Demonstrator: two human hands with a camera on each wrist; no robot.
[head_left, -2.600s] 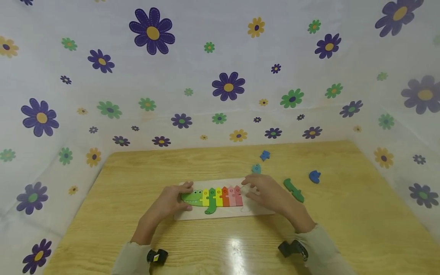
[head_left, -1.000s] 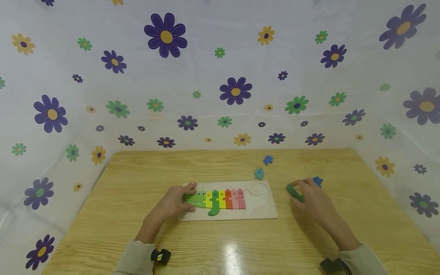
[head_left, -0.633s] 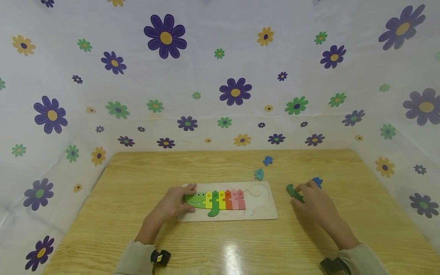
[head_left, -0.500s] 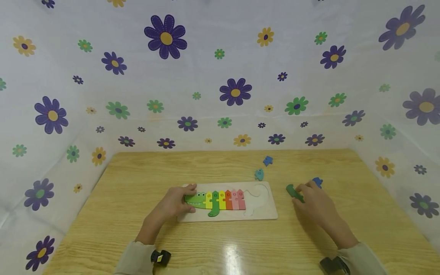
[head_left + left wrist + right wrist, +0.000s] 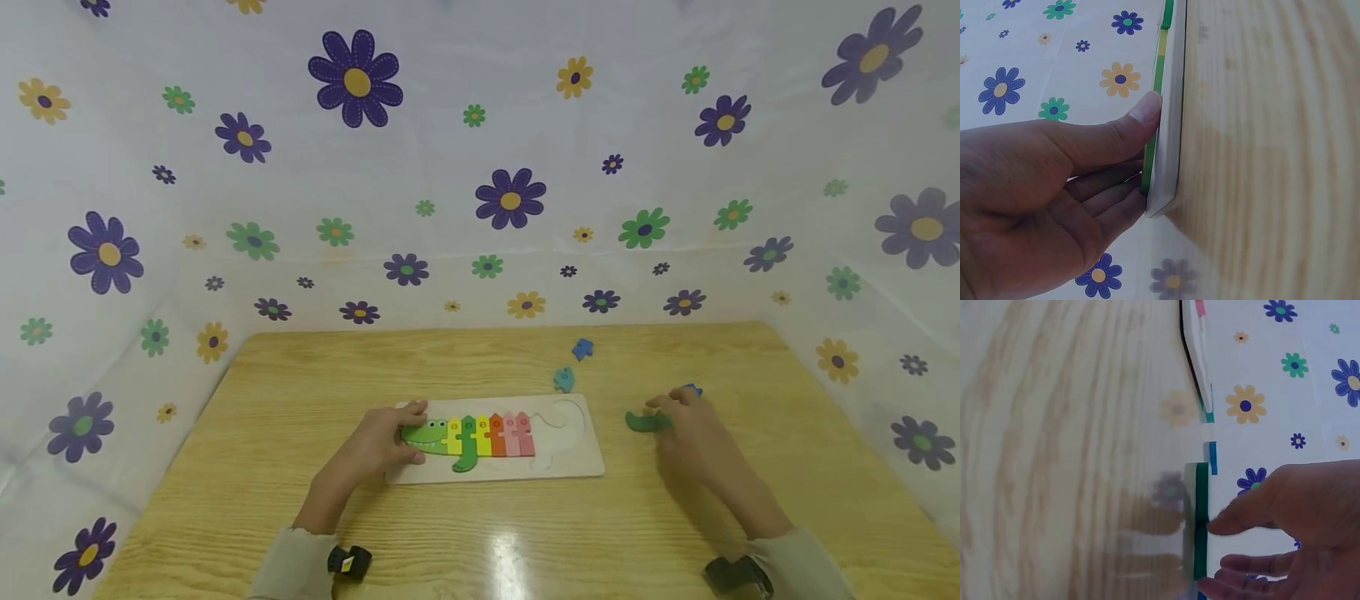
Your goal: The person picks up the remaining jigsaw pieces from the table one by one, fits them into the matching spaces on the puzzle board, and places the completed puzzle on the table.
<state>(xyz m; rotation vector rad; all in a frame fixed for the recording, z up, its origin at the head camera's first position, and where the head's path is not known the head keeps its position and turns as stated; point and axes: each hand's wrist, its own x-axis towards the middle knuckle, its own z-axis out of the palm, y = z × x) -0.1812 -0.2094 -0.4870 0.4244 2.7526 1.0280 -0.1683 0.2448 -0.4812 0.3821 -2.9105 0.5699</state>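
A wooden crocodile puzzle board [image 5: 566, 462] lies flat on the table, with a green head piece [image 5: 423, 436] and several coloured numbered body pieces in it; its tail end shows a bare outlined recess. My left hand [image 5: 378, 442] holds the board's left end, thumb and fingers spanning the head piece. In the left wrist view, the thumb tip of the left hand [image 5: 1085, 169] rests on the green piece. To the right of the board, my right hand [image 5: 697, 442] holds a dark green curved puzzle piece [image 5: 641, 422] between thumb and fingers, low at the tabletop.
Behind the board's right end lie a light-blue puzzle piece [image 5: 564, 380] and a blue piece [image 5: 582, 348]. Another blue piece [image 5: 697, 389] is partly hidden behind the right hand. A flower-patterned white cloth [image 5: 450, 150] encloses the back and sides of the table [image 5: 337, 358].
My right hand has gone from the board's tail end to the dark green piece and turned it from slanted to nearly level across the view. The left hand has stayed on the board.
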